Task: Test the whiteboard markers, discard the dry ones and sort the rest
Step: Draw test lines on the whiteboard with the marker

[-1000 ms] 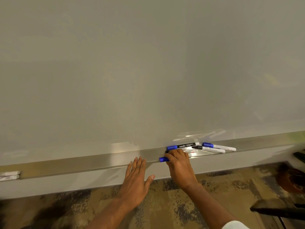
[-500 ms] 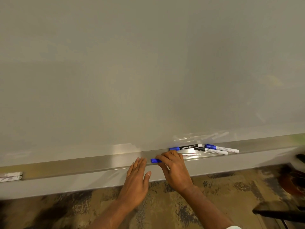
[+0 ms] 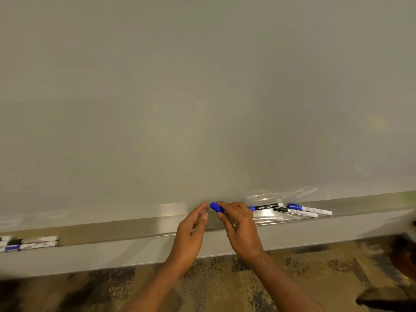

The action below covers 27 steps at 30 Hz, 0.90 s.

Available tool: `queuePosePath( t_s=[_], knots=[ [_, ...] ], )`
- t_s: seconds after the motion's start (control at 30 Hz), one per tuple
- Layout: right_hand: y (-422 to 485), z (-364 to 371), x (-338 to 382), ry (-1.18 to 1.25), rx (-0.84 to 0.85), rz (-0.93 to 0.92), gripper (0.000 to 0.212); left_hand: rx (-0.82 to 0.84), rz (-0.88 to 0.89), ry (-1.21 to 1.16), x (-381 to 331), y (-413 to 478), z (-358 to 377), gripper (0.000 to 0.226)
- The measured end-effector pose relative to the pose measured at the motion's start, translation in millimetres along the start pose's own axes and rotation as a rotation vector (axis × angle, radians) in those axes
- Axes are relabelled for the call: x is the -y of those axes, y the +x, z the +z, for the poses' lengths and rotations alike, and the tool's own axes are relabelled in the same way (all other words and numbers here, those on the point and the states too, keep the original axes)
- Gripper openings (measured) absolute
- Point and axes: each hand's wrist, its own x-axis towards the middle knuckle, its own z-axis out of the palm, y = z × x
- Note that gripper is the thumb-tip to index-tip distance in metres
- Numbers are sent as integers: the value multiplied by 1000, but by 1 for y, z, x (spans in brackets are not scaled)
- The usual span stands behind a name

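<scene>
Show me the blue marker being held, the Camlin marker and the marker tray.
held blue marker (image 3: pixel 216 207), head view, on its blue cap.
Camlin marker (image 3: pixel 265 207), head view, on its black labelled barrel.
marker tray (image 3: pixel 112 230), head view, on bare metal.

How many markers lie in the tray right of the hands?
4: camlin marker at the back, black-capped marker, blue-capped marker rightmost, pale marker in front. Right hand may hide more.

Whiteboard (image 3: pixel 202 97) is showing plain pale grey; tray (image 3: pixel 112 230) is gleaming silver. Centre marker (image 3: pixel 216 207) is showing a blue cap. At right are lying a black-barrelled, blue-capped marker (image 3: pixel 265 207), a white black-capped marker (image 3: pixel 295 212) and a white blue-capped marker (image 3: pixel 309 209). Carpet (image 3: pixel 225 284) is displaying mottled brown, tan and charcoal.
</scene>
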Motion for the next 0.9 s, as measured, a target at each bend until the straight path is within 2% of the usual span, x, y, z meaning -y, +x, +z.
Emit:
queuePosePath(
  t_s=[0.13, 0.33, 0.53, 0.7, 0.9],
  knots=[
    [3, -7, 54, 254, 36, 151, 31, 34, -43, -191, -32, -4, -20, 36],
    [4, -18, 137, 644, 30, 265, 20, 149, -59, -429, -91, -24, -58, 37],
    [-1, -40, 220, 1015, 83, 357, 23, 286, 16, -522, -141, -47, -103, 41],
    [1, -56, 282, 1168, 189, 396, 32, 322, 109, -569, -187, -68, -138, 36],
    [5, -65, 340, 1153, 289, 359, 40, 403, 184, -579, -234, -88, -171, 40]
  ],
)
